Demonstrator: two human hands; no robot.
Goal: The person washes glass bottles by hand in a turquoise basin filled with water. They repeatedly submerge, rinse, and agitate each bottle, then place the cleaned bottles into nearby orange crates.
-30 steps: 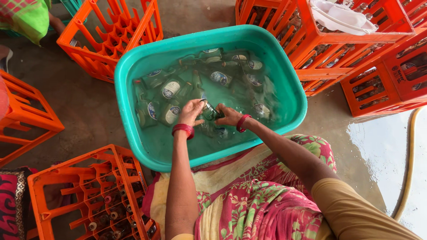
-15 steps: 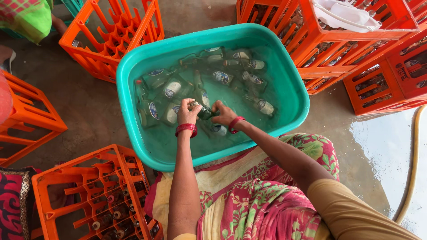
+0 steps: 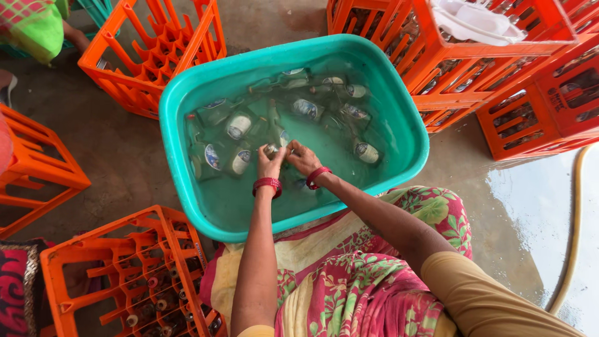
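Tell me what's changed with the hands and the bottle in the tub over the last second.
Both hands stay together over the water, gripping one glass bottle. The left hand and right hand have shifted slightly on it, with the bottle's neck now poking up between them; nothing was let go. The teal tub, the sunken bottles and the orange crates around it stayed as they were.

Damp grey concrete floor (image 3: pixel 125 150) left of the hands, orange plastic crates (image 3: pixel 156 50) around, wet sheen (image 3: pixel 536 206) and pale hose (image 3: pixel 571 249) to the right
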